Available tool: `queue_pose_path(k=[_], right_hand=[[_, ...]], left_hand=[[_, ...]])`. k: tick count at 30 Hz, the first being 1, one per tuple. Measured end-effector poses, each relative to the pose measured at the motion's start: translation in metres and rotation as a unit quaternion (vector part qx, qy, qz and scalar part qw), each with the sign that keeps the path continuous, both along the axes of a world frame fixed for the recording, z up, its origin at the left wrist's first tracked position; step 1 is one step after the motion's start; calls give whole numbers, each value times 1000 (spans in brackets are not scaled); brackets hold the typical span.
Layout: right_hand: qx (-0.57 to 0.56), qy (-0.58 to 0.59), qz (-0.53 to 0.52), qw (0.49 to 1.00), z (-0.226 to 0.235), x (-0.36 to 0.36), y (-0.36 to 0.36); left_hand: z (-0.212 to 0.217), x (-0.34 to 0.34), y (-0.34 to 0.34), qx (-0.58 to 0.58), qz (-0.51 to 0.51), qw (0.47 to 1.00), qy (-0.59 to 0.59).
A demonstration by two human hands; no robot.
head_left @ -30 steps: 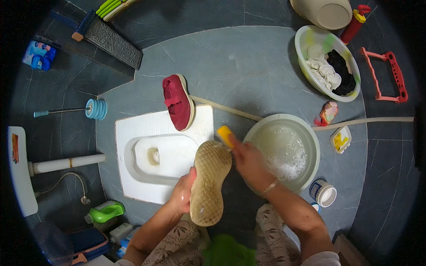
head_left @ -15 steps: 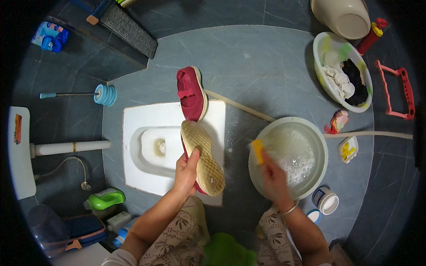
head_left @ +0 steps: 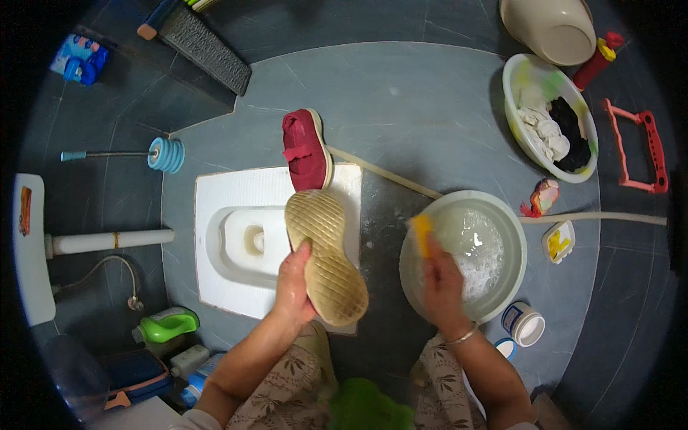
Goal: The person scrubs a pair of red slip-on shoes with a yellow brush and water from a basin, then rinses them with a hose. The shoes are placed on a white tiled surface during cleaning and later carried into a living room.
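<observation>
**Shoe scrub, mid-wash: one sole up, brush at the suds**

Left hand point(head_left: 295, 283) clamped on a shoe point(head_left: 326, 265), fingers wrapped round its edge, thumb on the pale cross-hatched sole. Sole turned up toward the camera, held over the rt side of the white squat toilet pan point(head_left: 215, 244). Toe toward 5 o'clock, heel toward 12.

Right hand point(head_left: 442, 287) closed round a yellow brush point(head_left: 422, 233), fingers curled narrow on the handle (somewhat blurred, so exact grip hard to read). Brush at the 9 o'clock rim of the white basin point(head_left: 502, 287), which holds foamy water. Basin at approx 3 o'clock from the held shoe, just beside it.

Second shoe point(head_left: 307, 150), dark red w/ a strap, lying on its side at 12 o'clock from the held one, at the top edge of the pan and touching or nearly touching the held heel. Looks untouched for now, tho hard to say.

Judged progress: partway. Sole of shoe no. 1 looks pale and fairly clean, no foam visible on it; red shoe probably left to do, plus rinsing.

Round about: bowl of wet cloths point(head_left: 548, 129) at 2 o'clock, soap dish point(head_left: 557, 241) and a small lidded tub point(head_left: 524, 324) past the basin, green bottle point(head_left: 166, 326) at 8 o'clock, blue-headed plunger point(head_left: 165, 155) at 10.
</observation>
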State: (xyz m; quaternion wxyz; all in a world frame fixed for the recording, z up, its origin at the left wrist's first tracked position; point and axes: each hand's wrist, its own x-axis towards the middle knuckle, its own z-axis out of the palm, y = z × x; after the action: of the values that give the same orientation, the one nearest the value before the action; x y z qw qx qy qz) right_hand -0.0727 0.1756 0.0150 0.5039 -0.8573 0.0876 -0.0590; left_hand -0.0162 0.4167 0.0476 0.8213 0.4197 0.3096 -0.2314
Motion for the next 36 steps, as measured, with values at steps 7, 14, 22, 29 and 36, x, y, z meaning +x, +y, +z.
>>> queue_pose_path(k=[7,14,22,29,36], right_hand=[[-91,266,-114,953,-68,-27,-77],[104,92,108,984,21,-17,24],[-68,64,88,992,-19,37,9],[-105,26,-66,992,-35,-13,-61],[-164,229,-84,956,-55,-41,-86]], left_hand=[[-1,-1,8,-164,50,981,87],[-15,-4,10,-205,28,973,107],[7,-30,13,-197,-130,967,96],[25,-10,17,15,-163,984,-68],[32,-10,1,362,-428,798,-221]])
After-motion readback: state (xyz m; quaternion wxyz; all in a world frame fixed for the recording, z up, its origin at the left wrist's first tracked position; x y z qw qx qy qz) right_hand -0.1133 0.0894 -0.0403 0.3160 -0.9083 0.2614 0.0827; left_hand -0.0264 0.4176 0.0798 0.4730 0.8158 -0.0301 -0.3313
